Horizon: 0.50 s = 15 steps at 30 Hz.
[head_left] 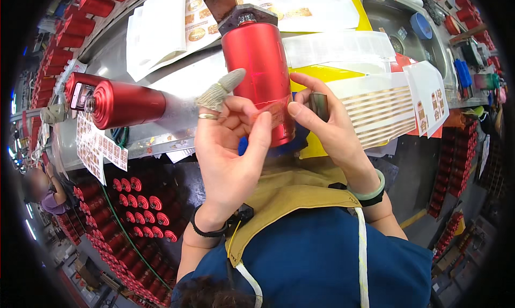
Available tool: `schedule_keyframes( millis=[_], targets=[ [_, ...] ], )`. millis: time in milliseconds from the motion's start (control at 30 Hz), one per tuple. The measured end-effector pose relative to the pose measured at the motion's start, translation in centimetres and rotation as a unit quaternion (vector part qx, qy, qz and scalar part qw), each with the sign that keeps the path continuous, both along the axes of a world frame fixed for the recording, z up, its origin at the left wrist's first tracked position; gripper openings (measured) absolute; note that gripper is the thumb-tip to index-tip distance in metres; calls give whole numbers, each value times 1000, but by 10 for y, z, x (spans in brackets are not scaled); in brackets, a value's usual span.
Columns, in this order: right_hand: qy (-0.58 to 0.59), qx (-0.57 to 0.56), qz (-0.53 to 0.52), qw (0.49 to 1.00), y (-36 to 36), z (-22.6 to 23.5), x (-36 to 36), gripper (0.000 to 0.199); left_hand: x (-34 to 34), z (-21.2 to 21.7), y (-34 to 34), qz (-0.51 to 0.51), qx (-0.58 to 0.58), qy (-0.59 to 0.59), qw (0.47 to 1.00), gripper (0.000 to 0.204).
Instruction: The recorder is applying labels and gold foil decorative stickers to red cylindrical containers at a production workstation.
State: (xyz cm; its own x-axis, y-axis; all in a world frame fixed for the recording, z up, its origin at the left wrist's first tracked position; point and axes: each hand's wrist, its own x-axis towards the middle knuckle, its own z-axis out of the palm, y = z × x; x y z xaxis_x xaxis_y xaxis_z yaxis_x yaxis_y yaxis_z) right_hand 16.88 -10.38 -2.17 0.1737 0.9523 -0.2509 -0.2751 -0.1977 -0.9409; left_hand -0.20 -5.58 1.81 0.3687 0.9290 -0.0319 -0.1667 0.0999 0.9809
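A glossy red metal cylinder (pixel 256 56) is mounted by its narrow neck in a dark metal holder (pixel 248 18), its wider end toward me. My left hand (pixel 228 141) pinches a small translucent reddish decal (pixel 273 112) between thumb and fingers, over the cylinder's lower part. A knitted grey finger cover (pixel 221 89) is on one raised finger. My right hand (pixel 335 117) is at the decal's right end, its thumb tip beside the cylinder. Tucked in its curled fingers is a small dark green block (pixel 318 105). Whether the right thumb also grips the decal is unclear.
Two more red cylinders (pixel 134 105) lie at left beside a phone (pixel 81 95). Decal sheets (pixel 99 144) and a gold-striped sheet (pixel 378 112) cover the bench, partly over yellow sheets. A sink (pixel 402 34) stands far right. Several red cylinders (pixel 142 203) are stacked below the bench; a person is far left.
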Motion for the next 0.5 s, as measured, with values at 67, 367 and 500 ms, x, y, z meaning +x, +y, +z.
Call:
schedule_keyframes(
  millis=[67, 367, 500],
  targets=[
    [-6, 0, 7, 1000, 0, -1, 1, 60, -6, -1, 1, 20, 20, 30, 999, 57],
    [12, -7, 12, 1000, 1, 0, 1, 63, -25, -13, 10, 24, -50, 44, 997, 54],
    [11, -20, 18, 1000, 3, 3, 4, 62, -27, -15, 13, 16, -65, 53, 996, 59]
  ],
)
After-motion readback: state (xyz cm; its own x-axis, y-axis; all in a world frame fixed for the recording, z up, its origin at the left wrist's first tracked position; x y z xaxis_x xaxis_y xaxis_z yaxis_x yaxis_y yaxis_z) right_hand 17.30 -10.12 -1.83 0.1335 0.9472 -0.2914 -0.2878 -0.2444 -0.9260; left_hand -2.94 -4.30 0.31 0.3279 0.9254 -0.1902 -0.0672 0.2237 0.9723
